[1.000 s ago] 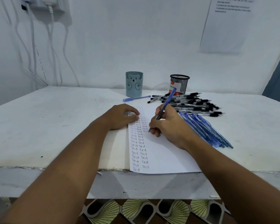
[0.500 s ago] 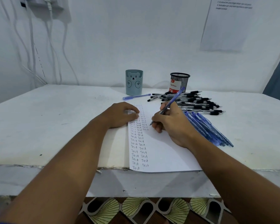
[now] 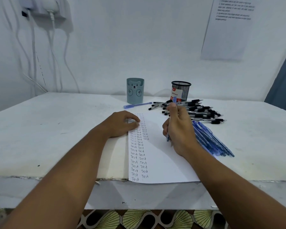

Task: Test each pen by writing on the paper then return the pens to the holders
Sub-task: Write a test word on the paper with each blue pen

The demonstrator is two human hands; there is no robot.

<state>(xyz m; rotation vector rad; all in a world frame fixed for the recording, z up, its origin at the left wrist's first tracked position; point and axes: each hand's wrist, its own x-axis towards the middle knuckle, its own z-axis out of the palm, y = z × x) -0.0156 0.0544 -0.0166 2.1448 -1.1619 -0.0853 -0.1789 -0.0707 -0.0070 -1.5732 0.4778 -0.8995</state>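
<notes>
A white sheet of paper point(image 3: 162, 162) lies on the table, with columns of the word "Test" down its left side. My left hand point(image 3: 120, 124) rests on the paper's upper left edge, fingers loosely curled. My right hand point(image 3: 178, 129) grips a blue pen point(image 3: 168, 138) nearly upright, its tip just above the paper. A pile of black-capped pens point(image 3: 196, 111) and a row of blue pens point(image 3: 211, 141) lie to the right. A grey bear holder point(image 3: 135, 90) and a black mesh holder point(image 3: 181, 90) stand at the back.
One lilac pen point(image 3: 137, 104) lies alone in front of the bear holder. Cables point(image 3: 31, 52) hang down the wall at the left, and a printed sheet point(image 3: 228, 27) is stuck to the wall at the right. The table's front edge point(image 3: 56, 177) is near me.
My right hand has lifted the blue pen from its slanted writing pose and turned it almost upright, moving slightly right of the written columns. My left hand has stayed on the paper.
</notes>
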